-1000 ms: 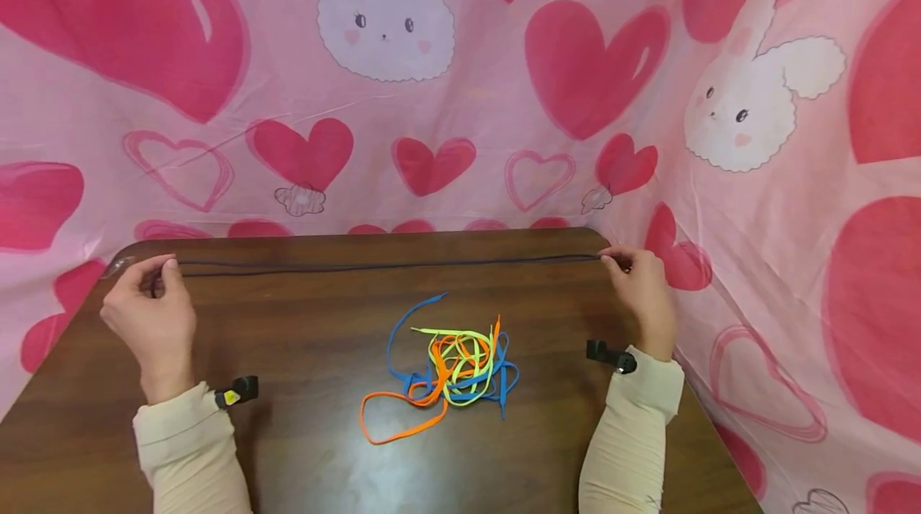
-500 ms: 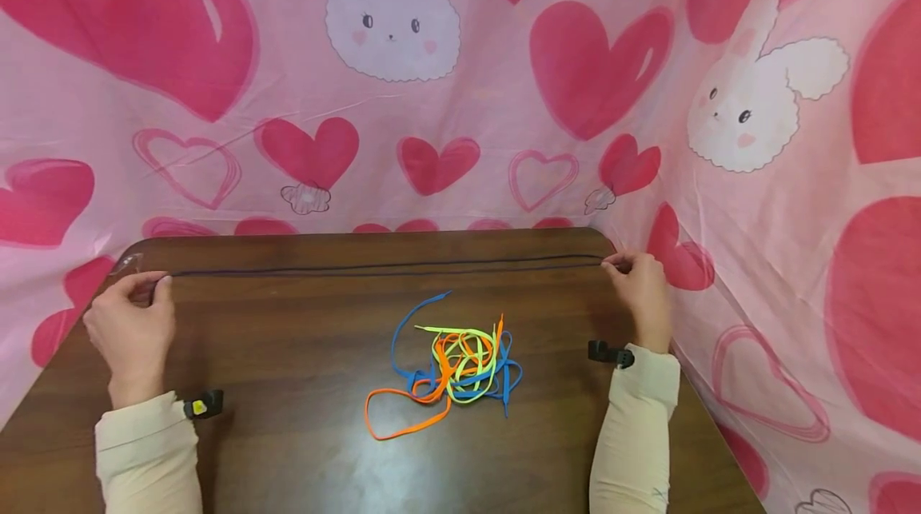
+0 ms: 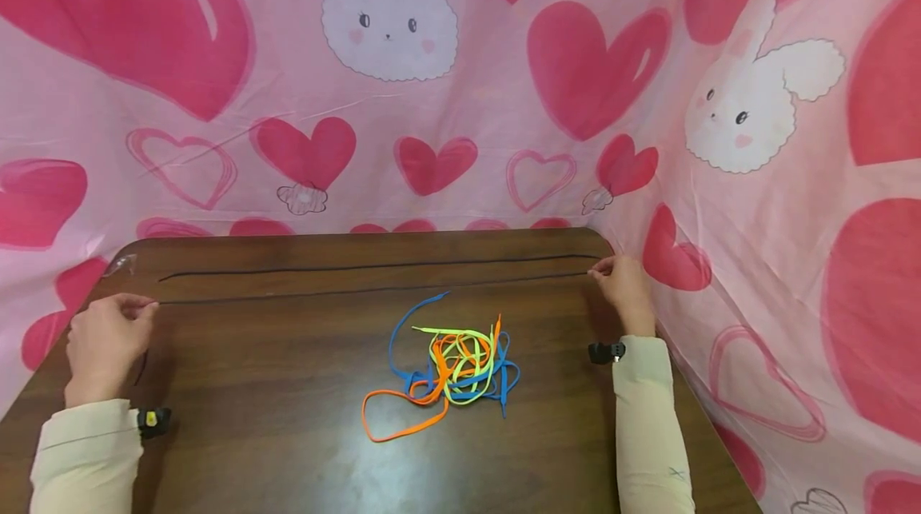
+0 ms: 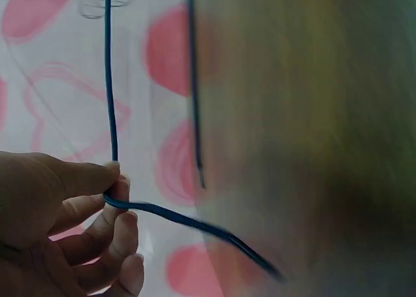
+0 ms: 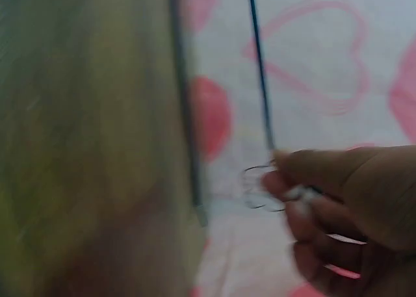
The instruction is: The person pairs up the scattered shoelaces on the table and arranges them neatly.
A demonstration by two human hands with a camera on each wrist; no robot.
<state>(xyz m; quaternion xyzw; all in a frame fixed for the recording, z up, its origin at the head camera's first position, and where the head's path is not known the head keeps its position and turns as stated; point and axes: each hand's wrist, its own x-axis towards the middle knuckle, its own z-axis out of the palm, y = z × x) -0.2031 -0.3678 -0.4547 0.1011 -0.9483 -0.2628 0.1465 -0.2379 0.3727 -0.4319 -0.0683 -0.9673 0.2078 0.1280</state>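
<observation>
A dark shoelace (image 3: 374, 290) is stretched across the space above the table between my two hands. My left hand (image 3: 108, 344) pinches it near the left end, thumb against fingers, and a short tail (image 4: 227, 237) hangs off past the fingertips in the left wrist view. At the other end, my right hand (image 3: 624, 288) pinches the lace between thumb and fingertips. Behind it, a second dark shoelace (image 3: 374, 266) lies nearly straight along the back of the table. Its left tip shows in the left wrist view, apart from my fingers.
Nearer the middle of the brown table (image 3: 288, 418) lies a tangle of flat laces: an orange lace (image 3: 403, 436), a blue lace (image 3: 392, 344) and a yellow-green lace (image 3: 471, 400). Pink cloth (image 3: 489, 106) with hearts and rabbits hangs behind and to the right.
Both hands have come slightly nearer, the left one also further left. The held shoelace has separated from the other dark one, which now lies alone behind it.
</observation>
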